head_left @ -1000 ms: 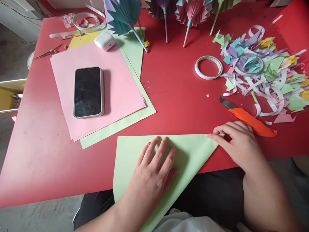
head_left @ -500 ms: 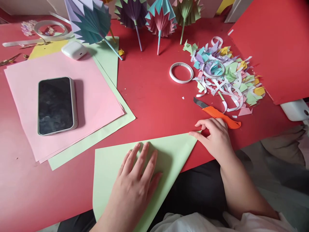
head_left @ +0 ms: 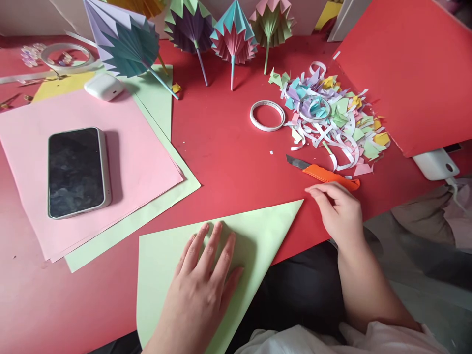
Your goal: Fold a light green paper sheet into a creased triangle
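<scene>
A pale green sheet [head_left: 158, 275] lies folded at the front edge of the red table [head_left: 217, 162], its pointed corner toward the right. My left hand [head_left: 206, 275] rests flat on it with the fingers spread. Just right of that corner, my right hand [head_left: 339, 209] hovers off the paper, thumb and forefinger pressed together; whether anything is between their tips is too small to tell. Beyond the right hand lies an orange craft knife [head_left: 328, 176] with its dark blade pointing left.
A phone [head_left: 77, 172] lies on pink sheets [head_left: 147, 157] at the left, near a white case [head_left: 103, 87]. Folded paper umbrellas [head_left: 234, 37] stand at the back. Paper scraps [head_left: 339, 115], a tape roll [head_left: 267, 116] and a red board [head_left: 413, 78] are to the right.
My right hand has let go of the sheet's pointed corner and moved slightly right. The left hand stays on the paper. The whole view has shifted a little.
</scene>
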Demonstrator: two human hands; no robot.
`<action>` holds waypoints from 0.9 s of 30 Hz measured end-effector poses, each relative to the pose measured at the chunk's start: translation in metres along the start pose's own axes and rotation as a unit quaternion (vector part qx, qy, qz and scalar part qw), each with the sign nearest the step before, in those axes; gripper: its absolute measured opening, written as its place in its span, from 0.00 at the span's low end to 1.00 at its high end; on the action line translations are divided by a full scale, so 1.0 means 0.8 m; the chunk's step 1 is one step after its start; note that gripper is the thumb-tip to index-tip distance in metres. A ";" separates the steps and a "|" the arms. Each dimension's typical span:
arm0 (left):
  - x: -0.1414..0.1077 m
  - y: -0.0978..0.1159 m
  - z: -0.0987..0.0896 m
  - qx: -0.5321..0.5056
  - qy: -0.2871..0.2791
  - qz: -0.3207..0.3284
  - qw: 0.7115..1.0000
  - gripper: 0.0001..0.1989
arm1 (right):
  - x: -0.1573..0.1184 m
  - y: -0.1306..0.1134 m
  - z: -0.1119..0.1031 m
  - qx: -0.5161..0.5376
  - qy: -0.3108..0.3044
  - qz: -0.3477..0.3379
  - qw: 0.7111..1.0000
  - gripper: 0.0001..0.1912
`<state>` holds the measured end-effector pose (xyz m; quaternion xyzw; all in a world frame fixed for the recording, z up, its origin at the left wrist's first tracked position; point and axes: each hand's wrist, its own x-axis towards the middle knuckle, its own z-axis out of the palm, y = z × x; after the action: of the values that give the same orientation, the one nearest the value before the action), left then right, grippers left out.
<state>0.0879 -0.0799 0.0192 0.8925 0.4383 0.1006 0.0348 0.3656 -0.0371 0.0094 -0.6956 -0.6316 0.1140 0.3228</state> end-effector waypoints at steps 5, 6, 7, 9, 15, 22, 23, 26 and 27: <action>0.000 -0.001 0.001 0.002 -0.001 0.001 1.000 0.21 | -0.003 -0.011 0.007 -0.033 -0.083 -0.105 0.990 0.10; 0.000 -0.001 0.001 0.001 -0.001 0.001 1.000 0.21 | -0.002 -0.011 0.009 -0.050 -0.082 -0.114 0.989 0.11; 0.000 -0.001 0.001 0.002 -0.002 0.002 1.000 0.21 | -0.002 -0.010 0.011 -0.063 -0.081 -0.117 0.988 0.11; 0.000 -0.001 0.001 0.002 -0.004 0.002 1.000 0.21 | -0.001 -0.009 0.014 -0.082 -0.078 -0.116 0.987 0.11; -0.002 -0.002 0.001 0.001 -0.007 -0.001 1.000 0.21 | 0.002 -0.009 0.014 -0.080 -0.089 -0.109 0.987 0.09; -0.002 -0.001 0.003 -0.003 -0.022 -0.002 1.000 0.22 | 0.003 -0.009 0.015 -0.076 -0.096 -0.104 0.987 0.09; -0.002 -0.001 0.003 -0.004 -0.021 -0.003 1.000 0.22 | 0.003 -0.009 0.015 -0.076 -0.097 -0.102 0.987 0.09; -0.002 0.000 0.002 -0.008 -0.020 -0.004 1.000 0.22 | 0.003 -0.010 0.011 -0.068 -0.102 -0.091 0.988 0.10; -0.002 0.000 0.002 -0.009 -0.020 -0.003 1.000 0.22 | 0.003 -0.010 0.010 -0.062 -0.106 -0.083 0.989 0.10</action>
<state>0.0872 -0.0809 0.0175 0.8927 0.4391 0.0864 0.0524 0.3551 -0.0324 0.0091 -0.6432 -0.7239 0.1208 0.2184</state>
